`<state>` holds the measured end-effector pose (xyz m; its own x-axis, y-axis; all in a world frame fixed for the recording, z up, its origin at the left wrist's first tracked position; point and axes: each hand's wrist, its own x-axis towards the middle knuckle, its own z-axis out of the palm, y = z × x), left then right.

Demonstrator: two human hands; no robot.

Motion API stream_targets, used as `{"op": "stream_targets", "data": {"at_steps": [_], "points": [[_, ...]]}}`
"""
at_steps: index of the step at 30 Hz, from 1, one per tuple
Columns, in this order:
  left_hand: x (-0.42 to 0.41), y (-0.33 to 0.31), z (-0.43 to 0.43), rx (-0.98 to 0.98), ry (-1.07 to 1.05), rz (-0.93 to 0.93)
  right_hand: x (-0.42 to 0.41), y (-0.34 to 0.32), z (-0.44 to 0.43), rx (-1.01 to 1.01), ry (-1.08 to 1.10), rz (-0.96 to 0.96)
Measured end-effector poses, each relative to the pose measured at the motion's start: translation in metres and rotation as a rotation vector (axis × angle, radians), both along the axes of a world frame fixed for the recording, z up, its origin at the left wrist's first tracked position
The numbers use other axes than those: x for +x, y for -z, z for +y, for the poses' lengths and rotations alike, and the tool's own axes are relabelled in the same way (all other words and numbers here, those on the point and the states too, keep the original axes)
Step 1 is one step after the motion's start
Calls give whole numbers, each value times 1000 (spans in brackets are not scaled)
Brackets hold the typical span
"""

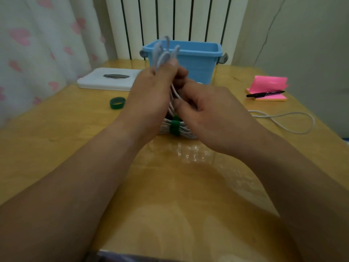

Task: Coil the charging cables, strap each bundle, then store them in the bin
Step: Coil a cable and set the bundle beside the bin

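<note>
My left hand (151,93) grips a coiled white cable (162,53) upright above the table, its loops sticking out over my fingers. My right hand (205,108) pinches the same coil lower down at its strands. Below both hands a finished white bundle (186,132) lies on the table, bound by a green strap (174,127). A spare rolled green strap (117,103) sits on the table to the left. The blue bin (200,61) stands open behind my hands. Another loose white cable (289,120) lies at the right.
A white lid with a grey handle (107,79) lies at the back left. Pink sticky notes (268,89) with a black pen (264,93) sit at the back right. The wooden table (179,186) meets a curtain on the left and a radiator behind.
</note>
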<state>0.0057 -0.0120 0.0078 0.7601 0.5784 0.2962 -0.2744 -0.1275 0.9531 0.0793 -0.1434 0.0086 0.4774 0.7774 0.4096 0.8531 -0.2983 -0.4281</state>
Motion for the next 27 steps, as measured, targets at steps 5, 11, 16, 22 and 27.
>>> {"op": "stream_targets", "data": {"at_steps": [5,11,16,22,27], "points": [[7,-6,31,-671,216,-288,16,-6,-8,-109,-35,73],[1,-6,49,-294,98,-123,41,-24,-33,-175,-67,159],[4,2,29,-46,303,143,51,-30,-43,232,-223,525],[5,7,1,123,530,323,50,-25,-34,228,-248,415],[2,7,2,121,581,331,41,-21,-28,275,-148,225]]}}
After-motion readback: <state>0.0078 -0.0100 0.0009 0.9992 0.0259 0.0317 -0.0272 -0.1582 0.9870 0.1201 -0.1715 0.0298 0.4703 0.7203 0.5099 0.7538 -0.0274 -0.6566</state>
